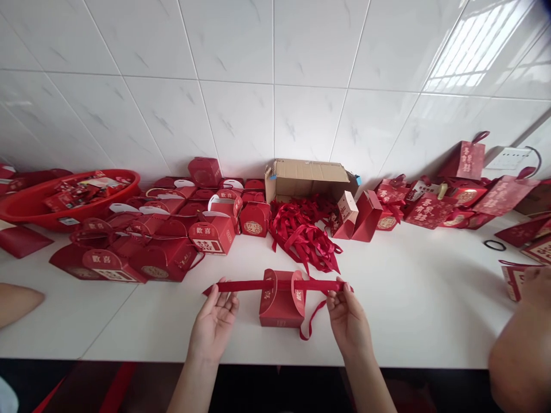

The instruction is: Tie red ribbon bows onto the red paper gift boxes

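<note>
A small red gift box [282,301] stands on the white table [408,310] near its front edge, its two handle flaps upright. A red ribbon [247,285] runs level through the handles. My left hand [215,321] pinches the ribbon's left end with its fingertips. My right hand [346,315] pinches the right end, and a loose tail of ribbon hangs down beside the box.
A pile of red ribbons [307,232] spills from an open cardboard box [305,178] at the back. Several finished red boxes [172,229] crowd the left, beside a red basin [55,198]. More red boxes [443,203] lie right. Another person's arm [523,344] is at the right edge.
</note>
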Demonstrator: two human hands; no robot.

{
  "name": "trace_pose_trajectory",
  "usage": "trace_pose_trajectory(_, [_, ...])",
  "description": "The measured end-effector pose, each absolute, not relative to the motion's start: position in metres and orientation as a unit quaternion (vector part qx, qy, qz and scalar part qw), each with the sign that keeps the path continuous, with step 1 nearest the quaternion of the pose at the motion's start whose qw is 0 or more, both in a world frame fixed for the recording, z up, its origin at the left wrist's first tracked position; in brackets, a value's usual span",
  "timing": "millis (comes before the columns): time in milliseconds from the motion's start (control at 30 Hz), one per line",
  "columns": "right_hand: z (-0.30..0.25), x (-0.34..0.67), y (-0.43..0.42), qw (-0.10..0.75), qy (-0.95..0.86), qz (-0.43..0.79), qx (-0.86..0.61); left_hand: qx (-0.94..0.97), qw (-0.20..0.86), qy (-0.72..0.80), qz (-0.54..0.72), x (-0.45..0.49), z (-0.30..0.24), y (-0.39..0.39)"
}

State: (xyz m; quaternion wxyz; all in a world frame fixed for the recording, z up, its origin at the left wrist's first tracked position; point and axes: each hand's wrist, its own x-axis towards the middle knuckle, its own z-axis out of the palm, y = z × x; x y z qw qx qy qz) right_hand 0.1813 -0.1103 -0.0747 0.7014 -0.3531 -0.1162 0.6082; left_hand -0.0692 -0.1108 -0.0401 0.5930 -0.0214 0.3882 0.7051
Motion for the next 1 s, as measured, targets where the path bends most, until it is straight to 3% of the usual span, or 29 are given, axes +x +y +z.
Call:
trace_pose_trajectory(333, [-0.041, 0.190, -0.094, 0.757, -0.231, 0.472, -0.388, 0.189, 0.472, 0.386, 0.769, -0.074, -0.011, -0.096])
trace_pose_trajectory(633, [0.017, 0.195, -0.070, 0.720, -0.448, 0.308, -0.431, 0.395, 0.420, 0.366, 0.731, -0.060, 0.046, -0.075])
trace_pose_trajectory(1000, [0.072, 0.164, -0.058, 0.625, -0.585, 0.375, -0.355, 0.567, 0.388, 0.327, 0.649, -0.024, 0.093, -0.064])
